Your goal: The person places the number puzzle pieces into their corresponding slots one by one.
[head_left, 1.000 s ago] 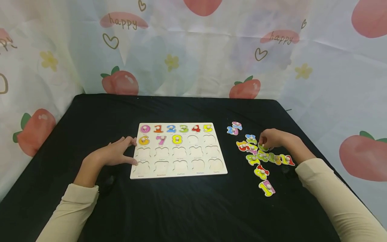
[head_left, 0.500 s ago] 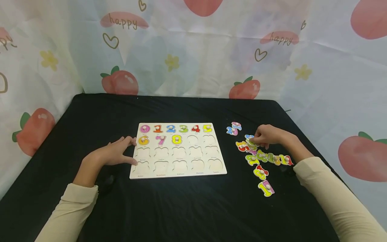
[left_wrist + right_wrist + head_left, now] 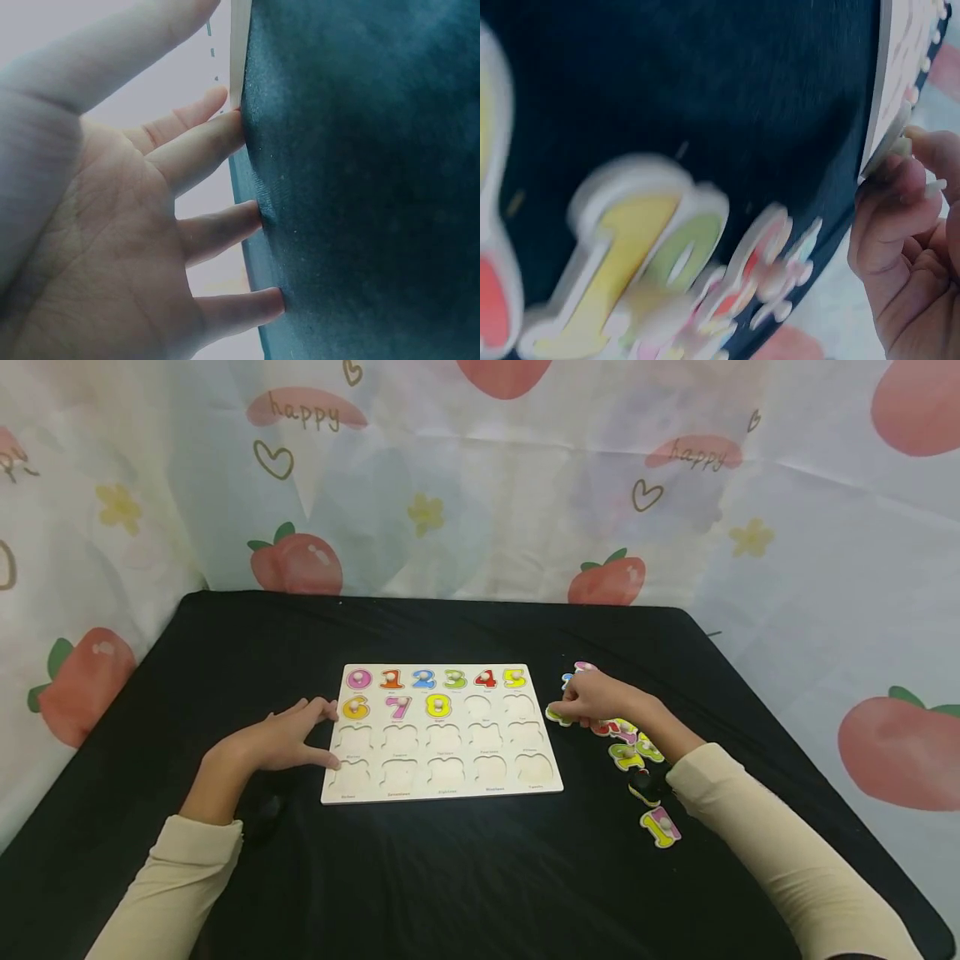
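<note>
R hand pinches a yellow-green number piece by its knob, fingers curled round it, just off the right edge of the puzzle board, low over the table. Piece pokes out left of the fingertips, near the board's 2nd row. Behind the wrist, the pile of loose numbers lies close. L hand lies flat, fingers straight, tips touching the board's left edge. Board's top row holds 0-5, 2nd row 6-8. Strawberry-print cloth hangs behind.
</note>
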Demonstrator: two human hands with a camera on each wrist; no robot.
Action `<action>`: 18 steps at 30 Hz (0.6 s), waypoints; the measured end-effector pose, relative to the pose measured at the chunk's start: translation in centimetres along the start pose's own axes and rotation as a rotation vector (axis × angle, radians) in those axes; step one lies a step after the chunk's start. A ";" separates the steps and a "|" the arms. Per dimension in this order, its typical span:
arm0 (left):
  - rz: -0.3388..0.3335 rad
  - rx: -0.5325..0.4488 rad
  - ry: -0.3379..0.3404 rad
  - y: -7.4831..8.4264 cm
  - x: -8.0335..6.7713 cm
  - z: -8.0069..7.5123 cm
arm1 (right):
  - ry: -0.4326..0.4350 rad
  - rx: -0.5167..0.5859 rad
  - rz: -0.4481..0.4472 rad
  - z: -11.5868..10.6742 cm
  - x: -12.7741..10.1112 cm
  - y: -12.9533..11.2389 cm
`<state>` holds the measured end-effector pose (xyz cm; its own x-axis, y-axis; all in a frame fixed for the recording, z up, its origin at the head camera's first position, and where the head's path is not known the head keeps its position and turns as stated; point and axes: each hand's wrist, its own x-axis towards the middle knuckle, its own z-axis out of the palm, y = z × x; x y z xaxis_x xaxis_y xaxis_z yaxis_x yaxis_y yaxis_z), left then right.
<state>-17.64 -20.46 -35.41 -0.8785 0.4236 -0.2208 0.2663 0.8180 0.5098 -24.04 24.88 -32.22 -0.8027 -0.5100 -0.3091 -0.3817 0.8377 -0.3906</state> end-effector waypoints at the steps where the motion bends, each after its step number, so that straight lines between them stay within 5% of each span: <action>1: 0.001 0.001 -0.001 0.0 0.1 0.0 | -0.001 0.002 0.006 0.1 0.3 -0.4; 18: -0.001 0.003 -0.002 0.0 -0.1 0.0 | 0.099 -0.138 0.043 3.0 6.5 -7.2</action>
<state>-17.60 -20.51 -35.37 -0.8782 0.4232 -0.2228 0.2664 0.8197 0.5071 -25.13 14.99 -34.00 -0.8582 -0.4570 -0.2339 -0.3997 0.8807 -0.2542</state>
